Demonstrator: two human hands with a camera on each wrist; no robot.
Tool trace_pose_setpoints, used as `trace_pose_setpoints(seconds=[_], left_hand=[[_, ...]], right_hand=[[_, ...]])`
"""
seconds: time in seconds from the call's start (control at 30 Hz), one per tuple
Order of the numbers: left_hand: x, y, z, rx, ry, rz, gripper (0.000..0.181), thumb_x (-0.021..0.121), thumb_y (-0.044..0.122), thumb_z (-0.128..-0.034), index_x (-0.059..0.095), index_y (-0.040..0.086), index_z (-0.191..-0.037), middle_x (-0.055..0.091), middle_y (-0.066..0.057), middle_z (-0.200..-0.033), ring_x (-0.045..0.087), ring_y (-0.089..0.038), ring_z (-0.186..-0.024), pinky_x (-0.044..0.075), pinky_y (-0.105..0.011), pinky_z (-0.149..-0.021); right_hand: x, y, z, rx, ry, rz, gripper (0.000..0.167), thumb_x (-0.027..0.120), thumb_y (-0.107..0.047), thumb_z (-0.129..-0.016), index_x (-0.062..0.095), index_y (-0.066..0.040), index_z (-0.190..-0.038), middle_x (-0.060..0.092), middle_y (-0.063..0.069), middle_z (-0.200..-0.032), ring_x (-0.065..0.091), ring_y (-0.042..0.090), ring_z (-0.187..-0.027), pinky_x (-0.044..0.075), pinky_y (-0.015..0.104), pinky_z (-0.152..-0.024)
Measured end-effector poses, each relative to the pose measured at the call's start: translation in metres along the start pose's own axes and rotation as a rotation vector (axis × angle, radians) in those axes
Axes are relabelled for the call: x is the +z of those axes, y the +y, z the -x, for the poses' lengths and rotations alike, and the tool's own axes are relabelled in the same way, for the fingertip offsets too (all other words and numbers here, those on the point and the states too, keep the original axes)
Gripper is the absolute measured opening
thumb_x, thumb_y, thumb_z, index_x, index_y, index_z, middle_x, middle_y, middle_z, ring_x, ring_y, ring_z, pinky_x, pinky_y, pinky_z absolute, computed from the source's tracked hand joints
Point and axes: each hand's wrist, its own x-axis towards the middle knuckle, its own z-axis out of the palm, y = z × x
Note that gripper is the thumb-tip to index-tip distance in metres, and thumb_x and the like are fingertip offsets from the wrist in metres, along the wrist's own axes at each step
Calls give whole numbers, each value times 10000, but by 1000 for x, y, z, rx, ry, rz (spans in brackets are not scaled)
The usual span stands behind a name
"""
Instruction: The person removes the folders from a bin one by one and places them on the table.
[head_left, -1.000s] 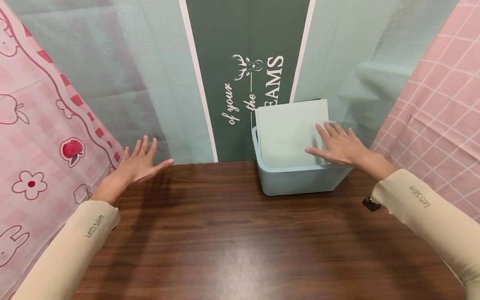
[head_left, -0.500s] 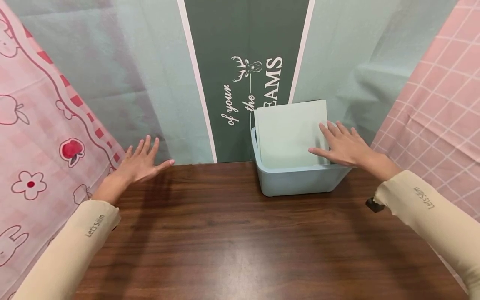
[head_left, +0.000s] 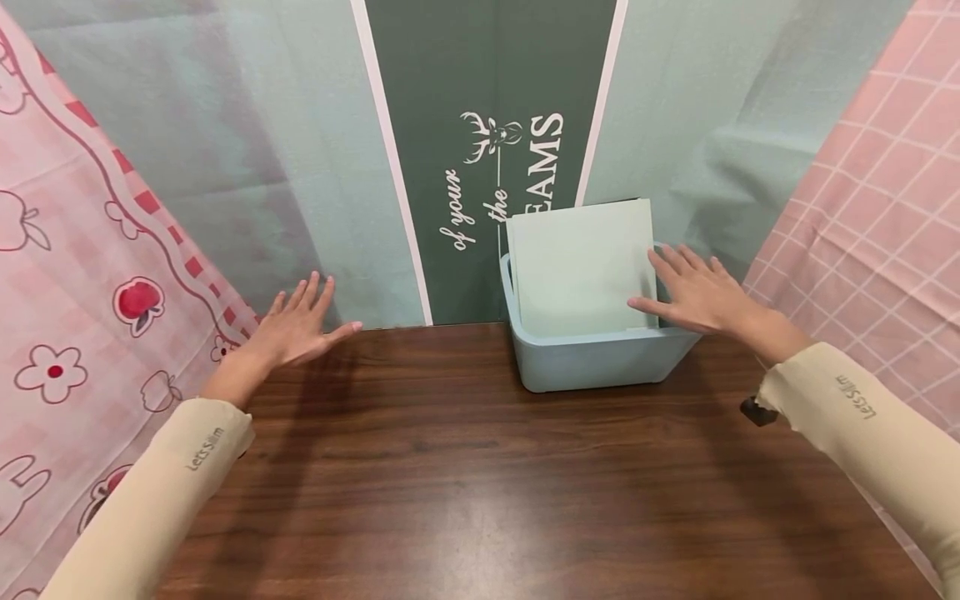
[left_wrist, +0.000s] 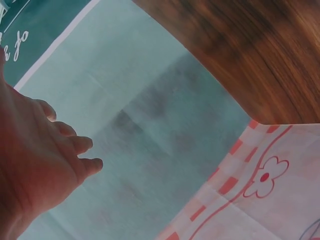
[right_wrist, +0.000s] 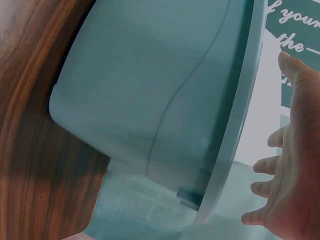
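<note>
A light blue plastic bin [head_left: 592, 364] stands at the back of the wooden table, right of the middle. Pale green flat sheets or boards [head_left: 581, 271] lean inside it and rise above its rim; what they are exactly I cannot tell. My right hand [head_left: 697, 292] hovers over the bin's right end, fingers spread and holding nothing. In the right wrist view the bin's side wall [right_wrist: 145, 80] fills the middle, with the hand apart from it. Over the table's back left, my left hand [head_left: 296, 329] is held out with spread fingers, nothing in it.
The brown wooden table [head_left: 450, 467] runs up to a green backdrop cloth [head_left: 495, 50] with white lettering. A pink patterned cloth [head_left: 67, 275] hangs on the left. On the right hangs a pink checked cloth [head_left: 892, 208].
My left hand has shifted slightly to the right. The right hand has drifted a little to the right, off the middle of the pale sheets. Bin and sheets stay in place.
</note>
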Motion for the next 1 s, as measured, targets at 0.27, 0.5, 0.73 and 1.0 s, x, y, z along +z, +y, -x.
trace_pose_setpoints(seconds=[0.27,0.5,0.73,1.0], left_hand=[[4,9,-7,35,7,15,1046,324,765,-1035,-63,48,-1691,-61,-288,-1742,9,-490,-1608,7,-699,-1259],[7,16,-12,63,36,21,1031,346,749,-1042,-36,51,-1697,-28,-280,-1747,31,-472,-1614,40,-690,-1266],[13,23,-19,97,54,46,1025,374,740,-1041,-21,62,-1700,-11,-262,-1756,38,-450,-1622,47,-674,-1274],[17,33,-27,131,71,73,1014,385,744,-1039,-28,101,-1706,-6,-230,-1766,39,-422,-1630,53,-661,-1280]], right_hand=[[3,14,0,12,-9,-13,1056,454,-754,-1007,86,-54,-1706,94,301,-1734,79,551,-1577,52,796,-1194],[4,25,-2,13,-26,-9,1046,445,-739,-1017,90,-30,-1699,61,328,-1725,74,564,-1570,55,797,-1191],[6,33,-2,1,-40,-21,1036,454,-711,-1028,86,-5,-1692,44,293,-1740,56,535,-1586,54,783,-1202],[9,39,-3,-20,-28,-41,1012,466,-672,-1043,98,20,-1683,58,303,-1735,65,537,-1584,76,763,-1215]])
